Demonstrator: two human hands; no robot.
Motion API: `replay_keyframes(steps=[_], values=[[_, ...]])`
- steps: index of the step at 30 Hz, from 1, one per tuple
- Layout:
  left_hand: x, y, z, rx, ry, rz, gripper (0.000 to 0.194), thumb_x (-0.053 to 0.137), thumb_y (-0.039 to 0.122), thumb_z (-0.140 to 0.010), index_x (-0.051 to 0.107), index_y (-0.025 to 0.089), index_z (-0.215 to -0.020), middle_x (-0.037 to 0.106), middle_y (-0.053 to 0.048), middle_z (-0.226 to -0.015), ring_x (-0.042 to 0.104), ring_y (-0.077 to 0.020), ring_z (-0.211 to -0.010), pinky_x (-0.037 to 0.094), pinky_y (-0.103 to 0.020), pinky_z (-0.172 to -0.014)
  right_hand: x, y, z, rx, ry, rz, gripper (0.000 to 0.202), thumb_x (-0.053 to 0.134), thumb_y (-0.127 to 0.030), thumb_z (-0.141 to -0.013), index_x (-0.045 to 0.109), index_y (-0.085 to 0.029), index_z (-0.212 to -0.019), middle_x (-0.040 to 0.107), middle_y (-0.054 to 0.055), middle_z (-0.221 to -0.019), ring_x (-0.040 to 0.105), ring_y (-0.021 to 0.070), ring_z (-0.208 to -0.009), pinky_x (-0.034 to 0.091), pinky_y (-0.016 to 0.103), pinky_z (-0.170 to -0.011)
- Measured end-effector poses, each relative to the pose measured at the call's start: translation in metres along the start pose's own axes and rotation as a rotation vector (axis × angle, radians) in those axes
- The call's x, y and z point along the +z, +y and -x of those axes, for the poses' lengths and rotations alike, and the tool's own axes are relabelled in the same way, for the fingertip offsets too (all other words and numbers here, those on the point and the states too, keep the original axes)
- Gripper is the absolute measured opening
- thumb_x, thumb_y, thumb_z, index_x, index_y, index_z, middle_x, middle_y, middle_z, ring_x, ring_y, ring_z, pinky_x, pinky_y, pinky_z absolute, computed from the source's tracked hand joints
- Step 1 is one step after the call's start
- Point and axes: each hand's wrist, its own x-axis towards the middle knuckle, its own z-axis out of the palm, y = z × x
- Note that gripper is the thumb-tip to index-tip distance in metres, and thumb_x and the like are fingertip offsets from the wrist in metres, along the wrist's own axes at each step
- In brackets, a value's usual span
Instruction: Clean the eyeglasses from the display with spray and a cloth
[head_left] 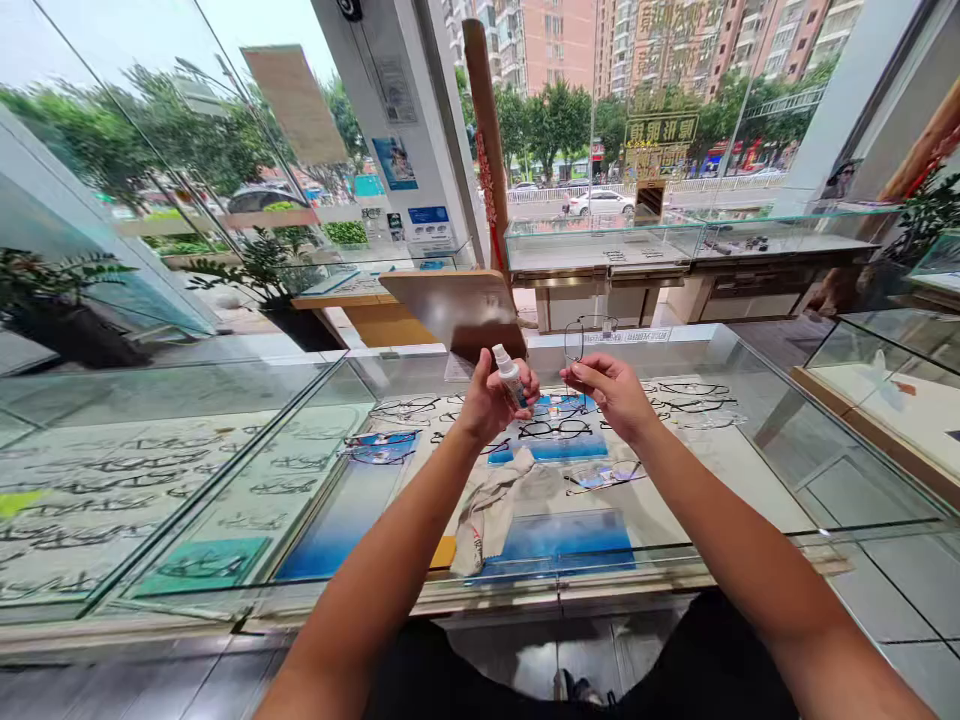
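Glass showcase (765, 505); handheld: one bottle (511, 378), one eyeglass frame (574, 341).

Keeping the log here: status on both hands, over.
Left hand: grip around small white spray bottle. Right hand: holding thin-rimmed, clear-lensed eyeglasses above glass-topped counter. Crumpled beige cloth on counter; nothing between bottle and eyeglasses.

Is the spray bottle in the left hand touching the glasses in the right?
Apart. The head view shows a gap between the spray bottle, in the left hand, and the glasses, pinched in the right hand.
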Motion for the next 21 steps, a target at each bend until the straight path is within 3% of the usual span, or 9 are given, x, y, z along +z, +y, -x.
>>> replay_keyframes(steps=[4,8,11,15,21], values=[[-0.004,-0.009,0.002,-0.002,0.052,0.019,0.077,0.06,0.096,-0.076,0.056,0.02,-0.067,0.048,-0.003,-0.07,0.052,-0.018,-0.066,0.041,-0.026,-0.049,0.0,0.007,0.009,0.036,-0.036,0.063,0.038,0.105,-0.05,-0.06,0.08,-0.025,-0.075,0.082,0.001,-0.08,0.077,0.0192,-0.089,0.058,0.038,-0.1],[-0.004,-0.023,-0.001,0.201,0.279,-0.188,0.056,0.069,0.076,-0.08,0.066,0.02,-0.08,0.055,-0.003,-0.084,0.055,-0.0184,-0.078,0.055,-0.032,-0.072,0.004,0.014,0.015,0.051,-0.071,0.118,0.038,0.103,-0.053,-0.062,0.081,-0.026,-0.077,0.083,0.002,-0.083,0.076,0.0195,-0.091,0.056,0.037,-0.097],[-0.005,-0.03,-0.002,0.352,0.381,-0.492,0.05,0.065,0.071,-0.087,0.064,0.021,-0.081,0.055,-0.002,-0.086,0.053,-0.0187,-0.081,0.052,-0.034,-0.082,0.009,0.018,0.018,0.068,-0.107,0.134,0.038,0.103,-0.053,-0.063,0.081,-0.025,-0.077,0.082,0.001,-0.083,0.076,0.0193,-0.092,0.055,0.036,-0.096],[-0.005,-0.031,0.0,0.445,0.432,-0.806,0.052,0.057,0.072,-0.095,0.06,0.022,-0.085,0.057,-0.003,-0.086,0.054,-0.0218,-0.086,0.047,-0.036,-0.084,0.014,0.02,0.022,0.099,-0.12,0.114,0.038,0.103,-0.052,-0.062,0.08,-0.025,-0.076,0.08,-0.001,-0.08,0.076,0.0183,-0.088,0.055,0.036,-0.097],[-0.005,-0.035,0.0,0.525,0.445,-0.889,0.054,0.049,0.075,-0.1,0.058,0.023,-0.09,0.059,-0.005,-0.09,0.055,-0.0236,-0.089,0.046,-0.037,-0.084,0.017,0.019,0.025,0.117,-0.129,0.099,0.038,0.103,-0.052,-0.062,0.08,-0.025,-0.076,0.081,-0.001,-0.08,0.077,0.019,-0.09,0.057,0.035,-0.095]])
